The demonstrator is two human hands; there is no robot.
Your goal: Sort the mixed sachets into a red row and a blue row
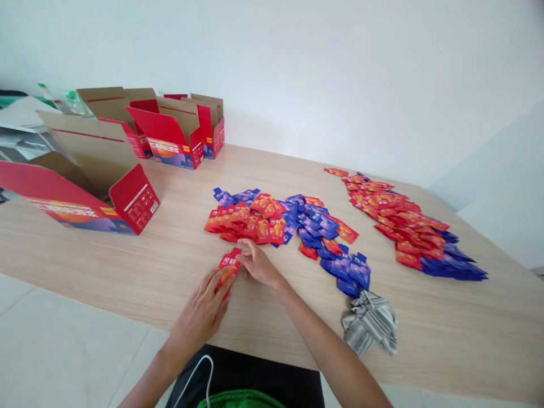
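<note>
Wood-grain desk (127, 272), white wall (340, 68) behind. Both hands held one red sachet (228, 265) near the front edge: left hand (203, 313) gripped its lower end, right hand (260, 265) pinched the top corner. Mixed sachet pile (272, 221) lay just beyond (red and blue). Open red cartons (136, 198) sat far left.

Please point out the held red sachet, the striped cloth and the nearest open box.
red sachet (229, 265): head view, printed upper part.
striped cloth (369, 324): head view, middle of the folds.
nearest open box (136, 198): head view, red end panel.
</note>
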